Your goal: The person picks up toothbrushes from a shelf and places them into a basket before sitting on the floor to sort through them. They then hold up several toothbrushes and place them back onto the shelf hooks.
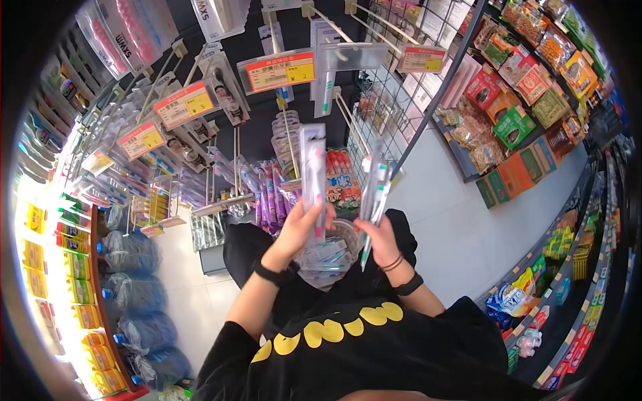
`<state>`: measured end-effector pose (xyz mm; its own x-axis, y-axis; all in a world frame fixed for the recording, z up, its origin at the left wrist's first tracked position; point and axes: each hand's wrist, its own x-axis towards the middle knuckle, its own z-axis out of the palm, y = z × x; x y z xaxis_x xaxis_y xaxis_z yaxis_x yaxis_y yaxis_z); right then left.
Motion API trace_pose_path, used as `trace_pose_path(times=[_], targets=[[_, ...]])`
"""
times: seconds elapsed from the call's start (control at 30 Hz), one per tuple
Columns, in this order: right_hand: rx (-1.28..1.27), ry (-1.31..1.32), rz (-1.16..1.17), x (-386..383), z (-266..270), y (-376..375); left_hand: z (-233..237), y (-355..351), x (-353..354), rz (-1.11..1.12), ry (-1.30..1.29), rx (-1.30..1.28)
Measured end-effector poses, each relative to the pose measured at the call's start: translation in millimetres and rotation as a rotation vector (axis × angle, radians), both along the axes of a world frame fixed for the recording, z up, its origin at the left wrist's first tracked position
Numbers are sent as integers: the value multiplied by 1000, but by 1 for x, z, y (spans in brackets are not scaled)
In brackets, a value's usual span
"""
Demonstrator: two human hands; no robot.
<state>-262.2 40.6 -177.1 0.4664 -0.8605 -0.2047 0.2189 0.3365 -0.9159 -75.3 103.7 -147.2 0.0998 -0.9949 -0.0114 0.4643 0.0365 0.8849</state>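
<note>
My left hand point(303, 226) is closed on packaged toothbrushes point(312, 167) with pink parts, held upright in front of me. To its right, my right hand point(379, 239) grips several slim toothbrush packs point(376, 194) with green parts, also near upright. The two bundles are apart. Below and between my hands, a round clear container point(351, 234) sits by my lap with more toothbrush packs point(324, 257) inside. Ahead, price tags point(279, 70) hang on the ends of display hooks, and a single pack point(328, 93) with a green part hangs behind one of them.
Hooks of packaged toothbrushes point(231, 87) fill the rack ahead and to the left. A wire grid panel point(408, 107) stands at the right of it. Wrapped water bottles point(137, 284) line the left floor. Snack shelves point(511, 100) and the tiled floor point(441, 220) lie to the right.
</note>
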Motion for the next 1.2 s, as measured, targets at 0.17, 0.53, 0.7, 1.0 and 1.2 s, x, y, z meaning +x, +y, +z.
trace_pose_path(times=[0.17, 0.53, 0.7, 1.0, 1.2], targets=[[-55, 14, -152, -12, 18, -1, 64, -55, 14, 166, -52, -55], [-66, 40, -235, -31, 21, 0, 71, -61, -1, 132, -148, -216], [-80, 19, -236, -30, 22, -2, 87, -70, 2, 124, -188, -197], [-52, -26, -219, -41, 5, -5, 93, -84, -4, 178, -240, -130], [-20, -60, -225, -48, -10, -7, 90, -100, -5, 157, -265, -133]])
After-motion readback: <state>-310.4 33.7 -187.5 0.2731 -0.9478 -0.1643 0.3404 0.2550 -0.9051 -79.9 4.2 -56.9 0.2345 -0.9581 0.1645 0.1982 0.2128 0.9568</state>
